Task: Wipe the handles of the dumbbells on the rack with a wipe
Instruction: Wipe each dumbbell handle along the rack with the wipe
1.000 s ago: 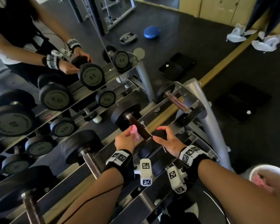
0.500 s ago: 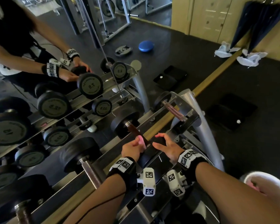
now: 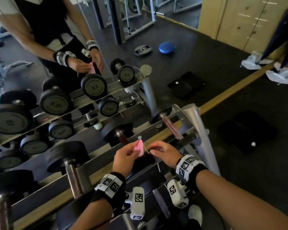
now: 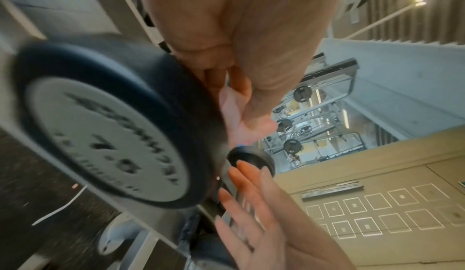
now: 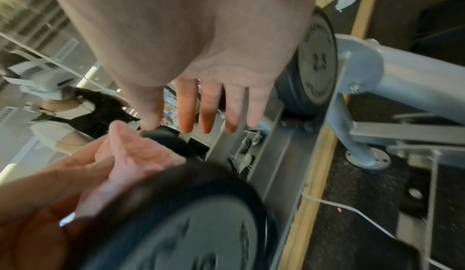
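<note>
My left hand [image 3: 134, 149] pinches a small pink wipe [image 3: 140, 147] between thumb and fingers, just above the dark handle [image 3: 123, 138] of a 7.5 dumbbell on the rack's top rail [image 3: 96, 170]. In the left wrist view the left hand [image 4: 235, 87] is curled beside that dumbbell's near head [image 4: 100, 127]. My right hand [image 3: 155, 151] hovers to the right of the wipe, holding nothing. In the right wrist view its fingers [image 5: 208, 113] are straight and spread above the near head [image 5: 191, 224], with the wipe [image 5: 133, 155] at the lower left.
A mirror behind the rack reflects the person and the dumbbells. A small dumbbell with a pink handle [image 3: 170, 127] lies to the right, a larger chrome-handled one [image 3: 75, 176] to the left. The grey rack post [image 3: 199, 135] stands at the right end. Dark mats lie on the floor.
My left hand has lifted the wipe off the dumbbell handle and holds it up. My right hand has come off the near head. The head view has tilted upward.
</note>
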### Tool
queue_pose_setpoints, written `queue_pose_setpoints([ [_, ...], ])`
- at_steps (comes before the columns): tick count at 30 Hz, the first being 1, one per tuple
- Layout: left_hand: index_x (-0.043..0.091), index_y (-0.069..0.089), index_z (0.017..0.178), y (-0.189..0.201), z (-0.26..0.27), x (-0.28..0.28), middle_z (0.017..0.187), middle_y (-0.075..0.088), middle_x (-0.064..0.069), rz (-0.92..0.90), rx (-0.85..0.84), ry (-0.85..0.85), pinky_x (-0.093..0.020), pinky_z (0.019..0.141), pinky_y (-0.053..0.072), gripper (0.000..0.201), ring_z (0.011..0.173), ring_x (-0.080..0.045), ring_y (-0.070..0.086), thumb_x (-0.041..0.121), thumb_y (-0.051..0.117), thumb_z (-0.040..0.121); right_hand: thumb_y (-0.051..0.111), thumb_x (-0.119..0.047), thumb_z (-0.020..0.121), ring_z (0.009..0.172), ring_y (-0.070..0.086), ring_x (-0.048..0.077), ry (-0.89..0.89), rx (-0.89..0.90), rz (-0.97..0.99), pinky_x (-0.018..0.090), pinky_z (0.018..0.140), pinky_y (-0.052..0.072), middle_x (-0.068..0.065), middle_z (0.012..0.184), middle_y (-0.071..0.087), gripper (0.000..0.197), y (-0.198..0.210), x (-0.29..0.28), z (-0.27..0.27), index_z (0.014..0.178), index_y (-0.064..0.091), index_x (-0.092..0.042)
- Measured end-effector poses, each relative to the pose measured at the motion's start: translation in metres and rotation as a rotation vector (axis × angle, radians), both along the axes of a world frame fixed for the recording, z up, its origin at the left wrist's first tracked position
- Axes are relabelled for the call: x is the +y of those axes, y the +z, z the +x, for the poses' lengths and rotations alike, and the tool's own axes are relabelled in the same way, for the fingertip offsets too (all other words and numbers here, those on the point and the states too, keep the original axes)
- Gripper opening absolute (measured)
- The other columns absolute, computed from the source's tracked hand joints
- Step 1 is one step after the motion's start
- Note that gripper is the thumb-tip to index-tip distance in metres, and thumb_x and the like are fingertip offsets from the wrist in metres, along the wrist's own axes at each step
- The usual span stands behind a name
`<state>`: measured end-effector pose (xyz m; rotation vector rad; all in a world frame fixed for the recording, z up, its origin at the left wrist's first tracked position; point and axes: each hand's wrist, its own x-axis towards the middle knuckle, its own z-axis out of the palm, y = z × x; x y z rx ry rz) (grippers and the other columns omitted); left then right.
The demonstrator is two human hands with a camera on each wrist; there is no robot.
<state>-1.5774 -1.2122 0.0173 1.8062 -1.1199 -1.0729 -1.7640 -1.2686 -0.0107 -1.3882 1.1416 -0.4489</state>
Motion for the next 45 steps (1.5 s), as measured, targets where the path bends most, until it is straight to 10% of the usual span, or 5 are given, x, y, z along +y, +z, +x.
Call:
queue_pose_setpoints([
  [5,0.03,0.071,0.12,0.009,-0.031,-0.038,0.106,0.075,0.006,0.005,-0.099,-0.016,-0.039,0.101,0.051,0.036,0.101,-0.01,0.069,0.009,0.064,0.092,0.066,-0.022,0.094,0.109,0.057,-0.002,-0.044,0.002,-0.145,0.022,0.096,0.043,-0.013,0.116,0.064,0.016,0.021,-0.045,-0.052,0.11,0.065,-0.026],
  [16,0.039,0.069,0.115,-0.027,-0.091,-0.104,0.091,0.07,0.024,0.106,-0.217,-0.062,-0.023,0.094,0.044,0.024,0.101,-0.002,0.064,0.042,0.054,0.097,0.083,-0.033,0.076,0.131,0.047,0.023,-0.193,0.189,0.015,0.043,0.11,0.038,0.002,0.142,0.05,0.066,-0.012,-0.078,-0.122,0.133,0.051,-0.022],
  [22,0.03,0.054,0.14,-0.04,-0.095,-0.145,0.13,0.065,-0.004,0.16,-0.336,-0.088,-0.029,0.101,0.045,0.041,0.118,-0.022,0.06,0.025,0.051,0.1,0.08,-0.043,0.078,0.129,0.049,0.023,-0.185,0.181,0.163,0.043,0.111,0.039,0.002,0.144,0.049,0.075,-0.038,-0.079,-0.125,0.14,0.041,-0.026],
  [36,0.032,0.073,0.116,-0.064,-0.114,-0.173,0.103,0.073,-0.002,0.199,-0.298,0.092,-0.025,0.083,0.049,0.025,0.096,-0.021,0.066,0.04,0.058,0.097,0.079,-0.083,0.035,0.147,0.027,0.023,-0.187,-0.018,0.304,0.045,0.122,0.024,0.002,0.163,0.023,0.152,-0.074,-0.087,-0.135,0.157,0.008,-0.028],
  [45,0.039,0.075,0.09,-0.073,-0.139,-0.117,0.084,0.075,0.016,0.239,-0.03,-0.106,-0.016,0.081,0.054,0.017,0.086,-0.002,0.071,0.022,0.069,0.091,0.084,-0.068,0.043,0.138,0.042,0.024,-0.215,-0.069,0.314,0.048,0.117,0.033,0.004,0.153,0.041,0.132,-0.077,-0.085,-0.139,0.153,0.025,-0.024],
])
